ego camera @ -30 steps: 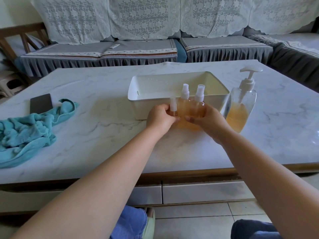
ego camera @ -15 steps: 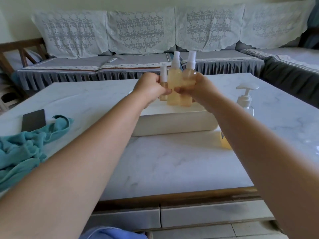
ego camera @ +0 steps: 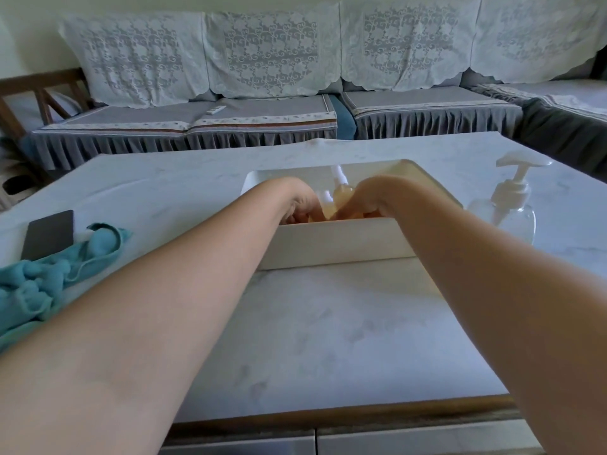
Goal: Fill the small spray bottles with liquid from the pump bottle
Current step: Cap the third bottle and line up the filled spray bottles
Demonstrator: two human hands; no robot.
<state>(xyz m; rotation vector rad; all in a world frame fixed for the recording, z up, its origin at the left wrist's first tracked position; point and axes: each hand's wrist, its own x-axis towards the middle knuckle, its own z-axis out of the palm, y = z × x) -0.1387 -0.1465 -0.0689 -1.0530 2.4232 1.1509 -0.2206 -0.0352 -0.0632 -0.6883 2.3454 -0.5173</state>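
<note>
Head view: forearms across white bin [ego camera: 335, 244], spray bottles [ego camera: 341, 192] within.

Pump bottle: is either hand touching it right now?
No. The pump bottle stands alone on the table right of the white bin, while the left hand and right hand are both inside the bin.

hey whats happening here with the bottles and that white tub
A person has both hands, left hand and right hand, down inside the white tub, holding the small spray bottles of amber liquid together in it. The pump bottle stands untouched to the tub's right, on the marble table.
</note>
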